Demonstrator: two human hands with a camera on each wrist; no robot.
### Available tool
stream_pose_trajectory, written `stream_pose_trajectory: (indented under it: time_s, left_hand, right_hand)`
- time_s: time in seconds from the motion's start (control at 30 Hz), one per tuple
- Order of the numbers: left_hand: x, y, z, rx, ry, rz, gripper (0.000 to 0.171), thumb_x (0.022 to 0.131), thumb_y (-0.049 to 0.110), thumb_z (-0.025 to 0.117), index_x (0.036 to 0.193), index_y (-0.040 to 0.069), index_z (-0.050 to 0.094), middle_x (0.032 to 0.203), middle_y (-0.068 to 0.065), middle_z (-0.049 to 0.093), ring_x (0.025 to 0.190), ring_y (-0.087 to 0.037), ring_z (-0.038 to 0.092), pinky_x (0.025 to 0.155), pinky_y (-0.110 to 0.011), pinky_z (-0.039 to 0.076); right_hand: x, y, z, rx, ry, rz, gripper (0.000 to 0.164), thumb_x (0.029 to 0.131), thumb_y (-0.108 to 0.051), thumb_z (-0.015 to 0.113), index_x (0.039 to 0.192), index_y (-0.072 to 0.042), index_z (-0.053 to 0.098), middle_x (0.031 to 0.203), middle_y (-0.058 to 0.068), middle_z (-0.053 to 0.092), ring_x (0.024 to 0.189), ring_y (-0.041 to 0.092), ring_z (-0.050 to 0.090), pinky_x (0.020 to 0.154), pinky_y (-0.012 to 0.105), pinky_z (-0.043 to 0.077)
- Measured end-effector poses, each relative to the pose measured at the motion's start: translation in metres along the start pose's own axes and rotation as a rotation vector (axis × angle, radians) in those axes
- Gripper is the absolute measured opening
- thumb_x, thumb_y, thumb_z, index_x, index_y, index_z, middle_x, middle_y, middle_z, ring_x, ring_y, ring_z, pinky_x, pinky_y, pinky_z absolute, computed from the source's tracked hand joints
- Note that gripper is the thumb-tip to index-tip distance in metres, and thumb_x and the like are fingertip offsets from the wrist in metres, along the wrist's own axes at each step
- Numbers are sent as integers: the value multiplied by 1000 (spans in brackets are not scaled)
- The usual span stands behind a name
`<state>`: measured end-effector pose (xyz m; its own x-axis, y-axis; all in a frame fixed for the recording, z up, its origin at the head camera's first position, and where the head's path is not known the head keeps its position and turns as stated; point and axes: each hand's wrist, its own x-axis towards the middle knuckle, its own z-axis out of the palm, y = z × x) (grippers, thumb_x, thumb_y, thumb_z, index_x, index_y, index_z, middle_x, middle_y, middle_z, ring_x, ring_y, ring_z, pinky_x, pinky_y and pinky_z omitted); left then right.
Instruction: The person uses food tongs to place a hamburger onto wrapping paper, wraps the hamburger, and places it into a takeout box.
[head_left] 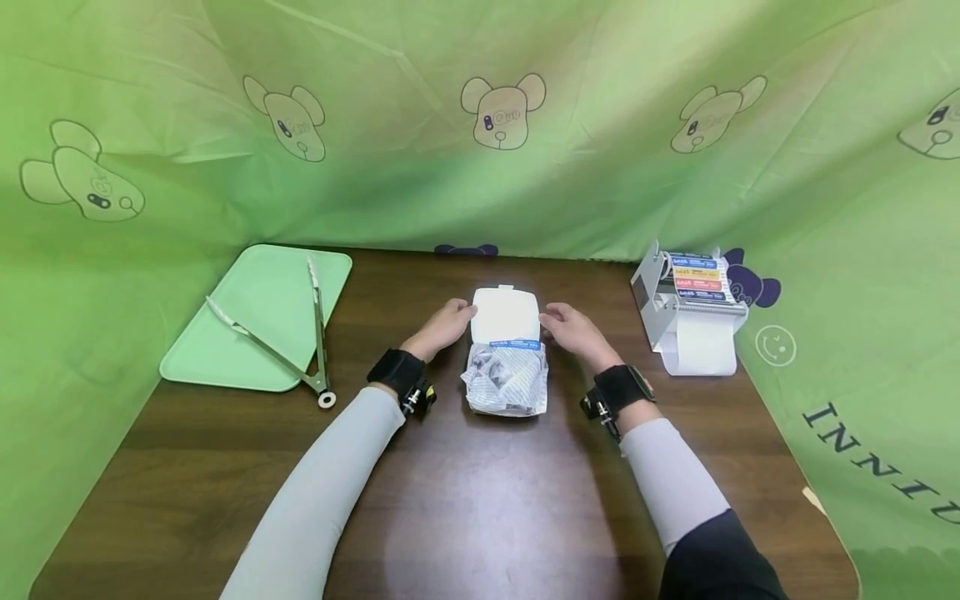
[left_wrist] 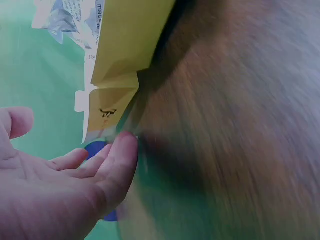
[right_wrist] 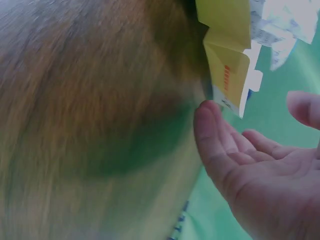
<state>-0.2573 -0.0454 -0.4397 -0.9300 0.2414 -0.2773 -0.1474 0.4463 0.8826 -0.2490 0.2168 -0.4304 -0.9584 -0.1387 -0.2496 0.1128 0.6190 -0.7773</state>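
A paper food box, yellow outside and white inside, stands on the table with its lid (head_left: 506,315) raised. Its yellow side (left_wrist: 131,40) shows in the left wrist view. Crumpled printed wrapping paper (head_left: 504,375) fills the base, with a blue label strip (head_left: 514,343) at the top. My left hand (head_left: 447,323) is at the lid's left edge, its fingers extended and thumb apart. At the right edge is my right hand (head_left: 576,330), fingers likewise loosely extended. In the right wrist view the fingertips lie just beneath the lid's yellow side flap (right_wrist: 227,75).
On the left, metal tongs (head_left: 318,333) lie spread across a pale green tray (head_left: 217,358). A label dispenser (head_left: 690,312) with a roll of coloured labels stands on the right. A green printed curtain (head_left: 390,150) hangs behind the brown table (head_left: 480,500).
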Motion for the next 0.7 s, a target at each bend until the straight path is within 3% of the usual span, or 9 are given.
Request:
stream_pose_trajectory:
  time_s: [0.23, 0.47, 0.7]
  left_hand:
    - [12, 3, 7, -100, -42, -36, 65, 109, 44, 36, 156, 0, 29, 157, -18, 34, 137, -32, 42, 108, -47, 45]
    - [14, 10, 10, -122, -30, -45, 67, 108, 47, 35, 159, 4, 26, 161, -16, 30, 141, -31, 40, 109, -48, 44]
    - [5, 27, 6, -178, -8, 19, 71, 108, 47, 36, 161, 6, 16, 166, -16, 21, 149, -31, 31, 114, -48, 38]
  right_hand:
    - [14, 0, 9, 169, -20, 96, 62, 108, -32, 47, 158, -2, 28, 142, 22, 51, 121, 32, 58, 103, 41, 50]
    - [16, -3, 11, 212, -35, 63, 62, 108, -30, 46, 158, -1, 25, 145, 22, 48, 120, 33, 55, 104, 44, 48]
    - [7, -12, 4, 164, 73, -21, 64, 107, -30, 48, 160, -4, 23, 152, 23, 43, 127, 36, 55, 107, 48, 46]
